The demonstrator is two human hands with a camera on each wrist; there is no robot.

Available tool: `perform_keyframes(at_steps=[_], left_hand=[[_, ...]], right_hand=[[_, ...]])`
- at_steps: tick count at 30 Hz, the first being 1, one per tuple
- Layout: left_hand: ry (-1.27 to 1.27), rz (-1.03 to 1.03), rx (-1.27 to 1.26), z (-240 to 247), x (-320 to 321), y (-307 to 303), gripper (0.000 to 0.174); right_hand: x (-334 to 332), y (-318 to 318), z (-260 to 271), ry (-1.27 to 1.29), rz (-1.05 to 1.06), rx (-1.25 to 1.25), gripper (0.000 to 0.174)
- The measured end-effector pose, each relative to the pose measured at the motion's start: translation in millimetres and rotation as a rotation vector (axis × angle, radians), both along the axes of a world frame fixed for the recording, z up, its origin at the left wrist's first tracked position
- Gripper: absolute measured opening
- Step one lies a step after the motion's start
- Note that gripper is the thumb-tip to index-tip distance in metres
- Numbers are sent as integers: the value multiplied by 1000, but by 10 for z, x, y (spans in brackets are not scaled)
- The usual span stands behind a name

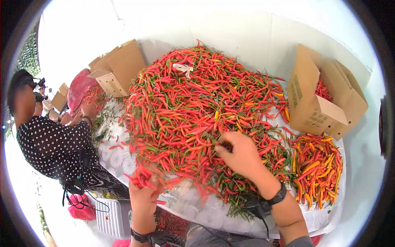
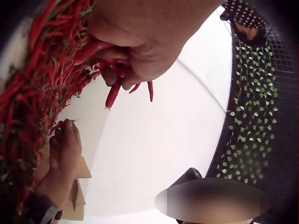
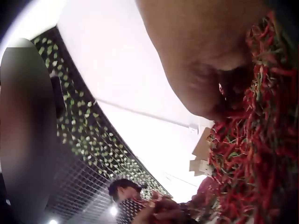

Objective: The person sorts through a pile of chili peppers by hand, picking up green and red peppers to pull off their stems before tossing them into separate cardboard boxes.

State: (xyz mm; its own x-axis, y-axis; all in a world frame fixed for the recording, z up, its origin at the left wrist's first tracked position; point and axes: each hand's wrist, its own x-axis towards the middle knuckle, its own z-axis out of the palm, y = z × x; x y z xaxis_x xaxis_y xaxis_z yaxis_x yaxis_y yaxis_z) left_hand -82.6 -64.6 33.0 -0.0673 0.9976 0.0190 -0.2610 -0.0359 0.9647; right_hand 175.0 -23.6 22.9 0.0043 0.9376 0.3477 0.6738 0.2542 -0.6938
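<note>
A large heap of red chili peppers (image 1: 193, 103), mixed with green stems and leaves, covers the table. My left hand (image 1: 144, 201) grips a bunch of red chili peppers (image 1: 142, 176) at the heap's near left edge. In the left wrist view, chili tips (image 2: 111, 97) stick out below its curled fingers. My right hand (image 1: 242, 156) is over the near right part of the heap, thumb and forefinger brought together. At its fingertips in the left wrist view, it pinches a red chili pepper (image 2: 58, 126). The right wrist view shows that hand's back, its fingertips hidden.
A pile of orange and red chilies (image 1: 317, 168) lies at the right below an open carton (image 1: 306, 94) with chilies inside. Another carton (image 1: 123, 61) stands at the back left. A person in a dotted top (image 1: 53, 142) works at the left. Leafy stems (image 1: 236, 189) lie near the front edge.
</note>
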Motion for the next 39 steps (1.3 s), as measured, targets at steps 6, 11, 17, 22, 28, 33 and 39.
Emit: perform_keyframes(at_steps=[6, 11, 17, 22, 28, 33, 39], left_hand=[[-133, -253, -94, -31, 398, 158, 16], [-103, -401, -97, 62, 874, 238, 15], [99, -573, 105, -101, 1542, 199, 20], [16, -755, -3, 90, 1943, 120, 13], [-56, -847, -125, 64, 2193, 127, 13], [-162, -744, -357, 18, 1992, 268, 14], [-168, -858, -441, -142, 1762, 403, 10]], right_hand=[[288, -357, 145, 519, 188, -208, 30], [416, -725, 145, 1075, 262, -529, 18], [532, -1073, 65, 1139, 223, -569, 25], [657, -1260, 55, 847, -7, -229, 25], [921, -1353, 1, 960, -153, -228, 26], [1581, -1541, 78, 1552, -464, 42, 24], [1181, -1232, 58, 1822, -326, -146, 26]])
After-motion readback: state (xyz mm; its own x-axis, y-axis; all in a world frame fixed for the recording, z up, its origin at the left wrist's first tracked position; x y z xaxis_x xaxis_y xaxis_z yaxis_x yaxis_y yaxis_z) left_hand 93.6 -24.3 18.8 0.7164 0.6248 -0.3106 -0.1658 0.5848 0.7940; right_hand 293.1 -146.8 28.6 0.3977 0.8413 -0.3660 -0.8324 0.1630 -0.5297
